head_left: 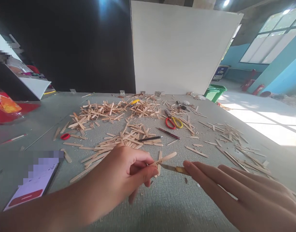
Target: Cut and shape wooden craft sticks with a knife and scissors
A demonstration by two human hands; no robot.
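My left hand (128, 170) pinches a wooden craft stick (169, 157) between thumb and fingers, its rounded end pointing right. In my right hand (234, 190) is a small knife (180, 169), held by its yellowish handle, with the blade reaching left to the stick near my left fingertips. A dark mark or slot shows on the stick beside the blade. Below the held stick, another stick (159, 154) lies on the table. A loose pile of sticks (128, 138) spreads beyond my left hand.
Scissors (173, 122), a black pen (150, 139), a dark red pen-like tool (169, 133) and a red ring (65, 136) lie on the grey table (167, 206). More sticks (101, 111) heap at the back; others (232, 132) scatter right. A phone (34, 183) sits left.
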